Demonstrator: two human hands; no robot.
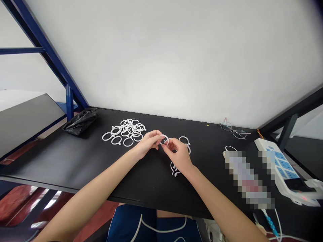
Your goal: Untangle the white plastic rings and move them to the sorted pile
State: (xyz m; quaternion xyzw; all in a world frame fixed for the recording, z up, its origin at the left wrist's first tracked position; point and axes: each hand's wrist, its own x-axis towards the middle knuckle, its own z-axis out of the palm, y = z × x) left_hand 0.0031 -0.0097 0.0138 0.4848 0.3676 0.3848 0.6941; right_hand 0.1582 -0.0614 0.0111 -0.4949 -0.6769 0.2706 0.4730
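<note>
Above the middle of the black table, a white plastic curtain ring [165, 135] is held between both hands. My left hand [149, 142] pinches its left side with thumb and fingers. On the other side, my right hand [178, 153] is closed on the ring's lower right edge. A loose pile of similar white rings [128, 129] lies left of my hands, several overlapping. Beyond my right hand is another white ring [184, 137], and below it opened rings [173, 168] show partly; my hand and wrist cover the rest.
A black plastic bag [81, 121] lies at the table's [141, 181] back left. Eyeglasses [236, 131] rest at the back right. Further forward are a blurred-out phone-like object [246, 181] with a cable and a white power strip [280, 164]. Blue metal bars [54, 60] rise at left.
</note>
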